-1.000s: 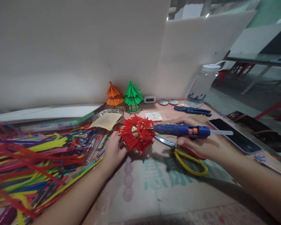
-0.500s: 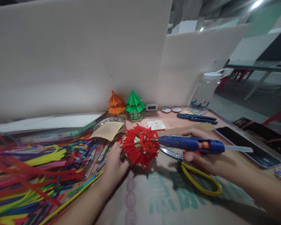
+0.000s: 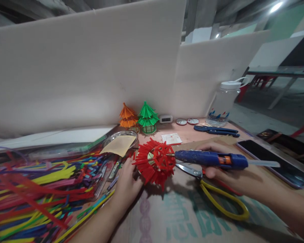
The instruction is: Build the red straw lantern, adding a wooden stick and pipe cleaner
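Note:
My left hand point(image 3: 130, 180) is closed on the left edge of a red pipe-cleaner roof point(image 3: 152, 165), a round fringed piece tilted so that its latticed side faces right. A blue glue gun point(image 3: 207, 158) is gripped in my right hand point(image 3: 225, 175), its nozzle at the red lattice; I cannot tell whether it touches. A clear glue stick point(image 3: 264, 163) sticks out of its back end. Scissors with yellow and red handles point(image 3: 225, 204) lie below the gun, partly hidden by my right hand. An orange tiered hut point(image 3: 128, 116) and a green one point(image 3: 148, 118) stand behind.
Colourful pipe cleaners point(image 3: 40, 189) heap up at left. A yellow paper point(image 3: 120, 145) rests on a clear dish. Blue pliers point(image 3: 216, 131), a phone point(image 3: 276, 163) and a water bottle point(image 3: 221, 104) occupy the right. White boards point(image 3: 91, 74) rise behind the table.
The view has tilted up slightly, so everything sits a little lower and further right. My hands keep the same hold, with the glue gun's nozzle still at the red roof.

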The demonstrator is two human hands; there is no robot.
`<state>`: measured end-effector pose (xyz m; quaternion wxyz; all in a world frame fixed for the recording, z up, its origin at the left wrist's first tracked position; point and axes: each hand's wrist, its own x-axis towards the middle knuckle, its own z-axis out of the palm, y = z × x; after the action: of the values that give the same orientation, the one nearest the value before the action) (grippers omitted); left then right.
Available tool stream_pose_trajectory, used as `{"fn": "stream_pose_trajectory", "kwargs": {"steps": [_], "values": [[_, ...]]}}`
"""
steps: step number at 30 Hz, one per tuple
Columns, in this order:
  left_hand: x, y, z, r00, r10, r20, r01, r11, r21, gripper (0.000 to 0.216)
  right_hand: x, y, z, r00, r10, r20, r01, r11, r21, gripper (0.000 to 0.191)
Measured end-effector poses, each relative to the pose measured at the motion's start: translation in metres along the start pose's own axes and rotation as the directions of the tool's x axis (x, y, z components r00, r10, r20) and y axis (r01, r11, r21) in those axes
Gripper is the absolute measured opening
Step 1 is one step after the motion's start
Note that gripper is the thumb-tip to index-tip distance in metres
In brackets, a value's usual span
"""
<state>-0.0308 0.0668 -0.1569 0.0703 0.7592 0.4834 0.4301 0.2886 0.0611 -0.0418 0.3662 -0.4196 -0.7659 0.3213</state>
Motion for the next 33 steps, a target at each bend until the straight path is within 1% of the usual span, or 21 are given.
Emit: {"fn": "stream_pose_trajectory", "kwargs": {"steps": [3,6,9,14,19,22,25,28,31,33], "values": [[-0.001,0.0,0.0,1.0,-0.002,0.009,0.002,1.0,-0.007,0.04,0.0,-0.002,-0.001,0.999,-0.049,0.01,0.049,0.999,-0.009,0.045],[-0.001,0.0,0.001,1.0,-0.022,0.009,0.022,1.0,-0.006,0.043,-0.001,-0.003,-0.001,0.998,-0.056,0.03,0.057,0.998,-0.029,0.051],[-0.001,0.001,0.001,1.0,-0.023,0.01,0.023,0.999,-0.023,0.043,-0.001,-0.003,-0.002,0.997,-0.071,0.015,0.071,0.996,-0.056,0.053],[0.0,0.003,0.0,0.999,-0.036,0.016,0.037,0.998,-0.05,0.042,-0.001,-0.004,-0.002,0.999,-0.049,0.001,0.048,0.991,-0.124,0.053],[-0.001,0.002,0.0,0.999,-0.03,0.021,0.031,0.999,-0.038,0.041,-0.001,-0.002,0.0,0.999,-0.043,-0.018,0.041,0.993,-0.11,0.051],[-0.001,0.0,0.0,0.999,-0.029,0.026,0.03,0.999,-0.043,0.043,-0.002,0.0,0.0,0.998,-0.041,-0.05,0.035,0.993,-0.117,0.051],[0.0,0.001,0.0,1.0,-0.007,0.026,0.008,0.999,-0.038,0.042,0.0,0.001,-0.005,0.996,-0.072,-0.056,0.066,0.991,-0.115,0.046],[0.001,0.003,0.0,1.0,0.006,0.017,-0.006,0.999,-0.053,0.039,0.004,0.001,-0.013,0.994,-0.099,-0.034,0.095,0.988,-0.12,0.04],[0.002,0.005,0.0,1.0,-0.018,-0.002,0.018,0.997,-0.069,0.033,0.007,0.002,-0.02,0.997,-0.083,0.005,0.083,0.99,-0.113,0.044],[0.003,0.006,0.0,0.999,-0.042,-0.01,0.041,0.997,-0.071,0.031,0.008,0.002,-0.023,0.997,-0.075,-0.012,0.073,0.99,-0.117,0.045]]}}
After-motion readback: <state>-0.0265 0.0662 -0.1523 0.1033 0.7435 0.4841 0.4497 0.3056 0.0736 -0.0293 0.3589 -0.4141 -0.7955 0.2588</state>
